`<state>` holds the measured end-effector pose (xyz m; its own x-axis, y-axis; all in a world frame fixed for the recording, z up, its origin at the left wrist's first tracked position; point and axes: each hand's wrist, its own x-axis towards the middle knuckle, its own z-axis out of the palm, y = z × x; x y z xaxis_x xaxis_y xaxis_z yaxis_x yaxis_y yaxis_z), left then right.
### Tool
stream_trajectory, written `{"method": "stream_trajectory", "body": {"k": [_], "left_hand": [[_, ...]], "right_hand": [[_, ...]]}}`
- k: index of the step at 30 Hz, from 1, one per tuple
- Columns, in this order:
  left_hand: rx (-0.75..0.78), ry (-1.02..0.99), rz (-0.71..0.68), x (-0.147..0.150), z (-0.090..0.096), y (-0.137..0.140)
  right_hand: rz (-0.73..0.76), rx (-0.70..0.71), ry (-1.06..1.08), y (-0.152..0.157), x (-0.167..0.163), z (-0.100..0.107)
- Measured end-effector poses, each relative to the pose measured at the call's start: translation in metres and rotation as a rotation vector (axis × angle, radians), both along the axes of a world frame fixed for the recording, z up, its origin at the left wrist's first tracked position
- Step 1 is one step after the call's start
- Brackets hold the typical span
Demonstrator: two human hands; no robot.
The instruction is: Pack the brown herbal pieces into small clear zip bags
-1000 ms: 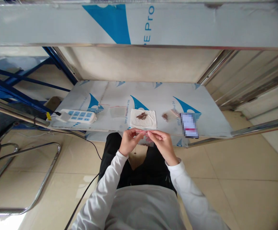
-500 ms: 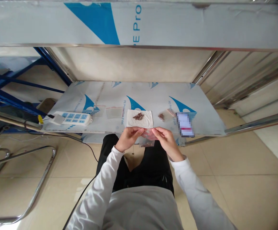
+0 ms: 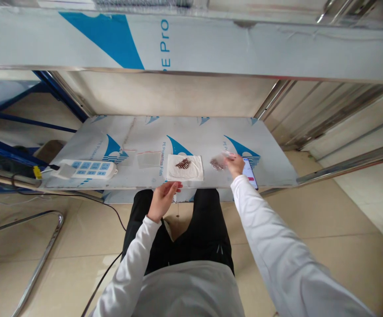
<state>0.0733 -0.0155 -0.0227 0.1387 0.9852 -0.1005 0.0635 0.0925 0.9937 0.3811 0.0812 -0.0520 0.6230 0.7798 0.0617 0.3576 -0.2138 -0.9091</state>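
My right hand (image 3: 234,165) is over the right part of the metal shelf table, its fingers closed on the top of a clear zip bag (image 3: 218,162) with small brown metal pieces showing in or under it. Whether a second bag lies beneath it I cannot tell. At the table's front edge hangs my left hand (image 3: 162,199), thumb and fingers loosely curled and slightly apart, with nothing visible in it. Just beyond it, a folded white cloth (image 3: 194,171) carries a small heap of coppery screw-like pieces (image 3: 183,164).
A phone (image 3: 251,175) lies right beside my right hand. Flat clear zip bags (image 3: 149,160) rest left of the cloth. A white power strip (image 3: 94,169) with a plugged adapter sits at the far left. An upper shelf (image 3: 244,53) spans above the table.
Both hands held a clear bag together at the table's front edge. My right hand has moved right and forward with it, near the phone; my left hand has come away from it.
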Motion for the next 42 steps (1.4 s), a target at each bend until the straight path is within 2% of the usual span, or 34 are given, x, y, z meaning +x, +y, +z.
{"method": "stream_trajectory", "body": {"k": [3, 6, 13, 16, 20, 23, 26, 28, 30, 34, 38, 42], "left_hand": [[0.01, 0.025, 0.033, -0.004, -0.001, 0.002], [0.007, 0.045, 0.053, -0.008, -0.001, 0.002], [0.017, 0.057, 0.098, -0.015, 0.0, 0.002], [0.038, 0.065, 0.135, -0.022, -0.003, 0.002], [0.056, 0.116, 0.208, -0.04, -0.013, 0.0], [0.105, 0.262, 0.272, -0.057, -0.021, 0.003], [0.162, 0.596, 0.332, -0.072, -0.028, 0.022], [0.166, 0.739, 0.378, -0.08, -0.033, 0.043], [0.156, 0.805, 0.41, -0.085, -0.038, 0.066], [0.099, 0.933, 0.43, -0.082, -0.047, 0.101], [0.003, 1.021, 0.463, -0.071, -0.047, 0.115], [-0.106, 1.038, 0.496, -0.068, -0.041, 0.126]], "right_hand": [[-0.058, -0.11, -0.168, 0.004, -0.001, -0.005], [-0.044, -0.155, -0.304, 0.001, -0.011, -0.008], [-0.029, -0.118, -0.643, -0.013, -0.035, -0.012], [-0.02, -0.07, -0.712, -0.023, -0.041, -0.015], [0.165, 0.0, -0.774, -0.035, -0.044, -0.024], [0.248, -0.027, -0.776, -0.035, -0.043, -0.03], [0.22, -0.026, -0.75, -0.032, -0.045, -0.026], [0.184, 0.001, -0.759, -0.032, -0.053, -0.017], [0.188, 0.055, -0.772, -0.036, -0.068, -0.008], [0.32, 0.168, -0.747, -0.049, -0.112, 0.001], [0.415, 0.219, -0.68, -0.062, -0.149, 0.0], [0.455, 0.223, -0.639, -0.073, -0.165, 0.0]]}}
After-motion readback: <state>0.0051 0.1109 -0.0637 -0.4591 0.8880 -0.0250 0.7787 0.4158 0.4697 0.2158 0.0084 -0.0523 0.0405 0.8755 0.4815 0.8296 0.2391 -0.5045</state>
